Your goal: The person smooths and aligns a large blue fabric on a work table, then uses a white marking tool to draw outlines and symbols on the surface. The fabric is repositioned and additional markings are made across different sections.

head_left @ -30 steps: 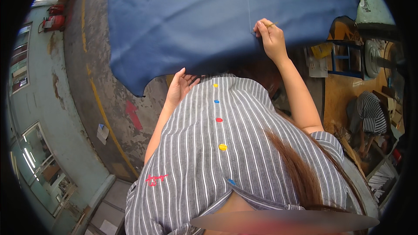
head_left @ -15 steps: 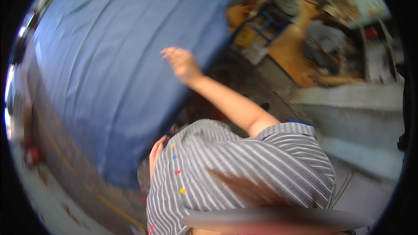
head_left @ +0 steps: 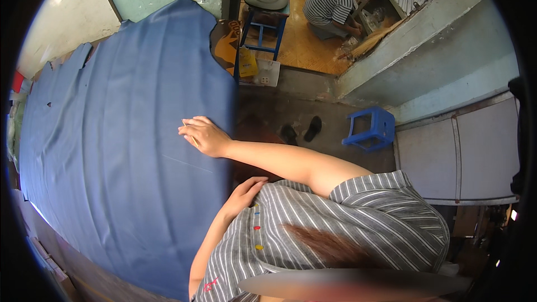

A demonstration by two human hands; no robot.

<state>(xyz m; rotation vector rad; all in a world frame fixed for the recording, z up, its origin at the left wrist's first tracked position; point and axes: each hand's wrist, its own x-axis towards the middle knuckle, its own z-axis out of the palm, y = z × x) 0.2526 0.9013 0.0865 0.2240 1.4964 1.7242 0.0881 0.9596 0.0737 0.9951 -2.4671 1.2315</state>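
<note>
A large blue fabric sheet (head_left: 112,134) lies spread flat and fills the left half of the view. My right hand (head_left: 204,137) rests on it near its right edge, fingers closed on a small yellow marking stick (head_left: 193,141). A faint pale line (head_left: 187,163) runs across the cloth just below that hand. My left hand (head_left: 246,191) lies at the fabric's edge against my grey striped shirt (head_left: 347,223), fingers loosely spread and holding nothing.
A blue plastic stool (head_left: 370,128) and a pair of dark sandals (head_left: 302,130) sit on the concrete floor to the right. Farther back are a blue stand with a fan (head_left: 263,0) and a crouching person in stripes (head_left: 333,6). Grey cabinet panels (head_left: 464,156) stand at far right.
The view has swung round, so the fabric now lies on the left. My right hand has stayed on the cloth with the yellow stick, and my left hand has stayed by my shirt.
</note>
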